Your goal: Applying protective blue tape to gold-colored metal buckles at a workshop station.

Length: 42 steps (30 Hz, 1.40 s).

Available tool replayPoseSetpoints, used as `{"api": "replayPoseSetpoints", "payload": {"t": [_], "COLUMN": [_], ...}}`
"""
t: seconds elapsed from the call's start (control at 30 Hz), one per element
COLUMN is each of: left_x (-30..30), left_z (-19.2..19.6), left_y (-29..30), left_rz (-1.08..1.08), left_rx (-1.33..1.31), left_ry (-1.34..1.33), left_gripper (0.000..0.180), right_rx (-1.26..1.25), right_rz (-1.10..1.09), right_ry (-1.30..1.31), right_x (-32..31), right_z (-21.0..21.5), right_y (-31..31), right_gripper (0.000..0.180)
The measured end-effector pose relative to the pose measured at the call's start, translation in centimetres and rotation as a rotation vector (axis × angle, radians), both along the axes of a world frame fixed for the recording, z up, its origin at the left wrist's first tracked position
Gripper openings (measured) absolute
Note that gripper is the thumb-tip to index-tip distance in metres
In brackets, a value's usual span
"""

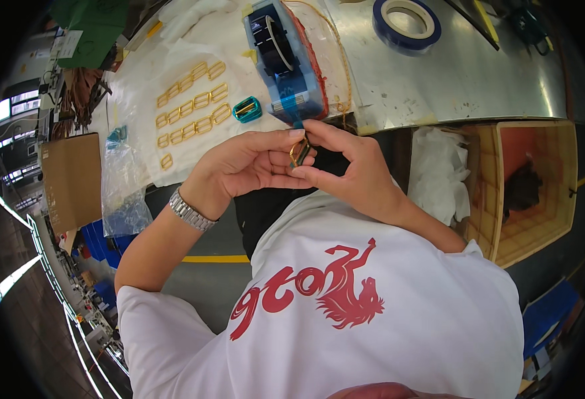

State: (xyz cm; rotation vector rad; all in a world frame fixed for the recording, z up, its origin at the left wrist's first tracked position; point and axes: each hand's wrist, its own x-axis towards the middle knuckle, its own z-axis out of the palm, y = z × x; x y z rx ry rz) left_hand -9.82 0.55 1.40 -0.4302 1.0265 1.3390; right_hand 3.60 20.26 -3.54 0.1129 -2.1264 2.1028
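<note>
Both my hands meet just below the table's edge, pinching one small gold rectangular buckle [300, 153] between their fingertips. My left hand [256, 163], with a metal watch on its wrist, holds it from the left. My right hand [352, 166] grips it from the right. Directly above the hands stands a blue tape dispenser [284, 60] with a strip of blue tape hanging from its front. Left of it, several gold buckles [193, 106] lie in rows on a white sheet [173, 60]. A teal-wrapped buckle [246, 109] lies beside them.
A roll of blue tape [406, 22] lies on the metal tabletop [465, 80] at the back right. A wooden crate [529, 186] with white wrapping [439, 173] stands at the right. A cardboard box [71, 179] and a clear plastic bag [123, 186] sit at the left.
</note>
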Motion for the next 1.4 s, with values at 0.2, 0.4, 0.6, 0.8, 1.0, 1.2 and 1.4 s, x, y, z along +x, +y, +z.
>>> {"api": "replayPoseSetpoints", "payload": {"t": [0.2, 0.4, 0.6, 0.8, 1.0, 1.2, 1.4], "left_x": [2.1, 8.8, 10.8, 10.8, 10.2, 7.1, 4.4], "left_z": [1.1, 0.5, -2.6, -2.4, -0.7, 1.3, 1.7], "left_y": [0.1, -0.8, 1.4, 1.5, 1.2, 1.4, 1.5], "left_rz": [0.164, 0.12, 0.271, 0.254, 0.202, 0.139, 0.045], "left_rx": [0.045, -0.194, -0.252, -0.295, -0.173, -0.077, -0.053], "left_ry": [0.041, 1.281, 1.864, 1.966, 1.432, 1.03, 0.858], "left_gripper": [0.033, 0.02, 0.026, 0.018, 0.01, 0.016, 0.019], "right_rx": [-0.08, -0.334, -0.443, -0.393, -0.487, -0.464, -0.399], "right_rz": [-0.043, -0.011, 0.044, 0.035, 0.066, 0.054, 0.102], "right_ry": [-0.074, -0.225, -0.299, -0.374, -0.443, -0.394, -0.4], "right_x": [0.1, -0.1, -0.2, 0.6, 2.3, 2.9, 2.9], "right_z": [0.8, 1.3, 2.5, 3.3, 3.5, 2.3, 1.8], "right_y": [-0.4, -0.3, -0.7, -0.3, -0.2, -0.3, 0.1], "right_gripper": [0.054, 0.05, 0.042, 0.04, 0.039, 0.034, 0.032]}}
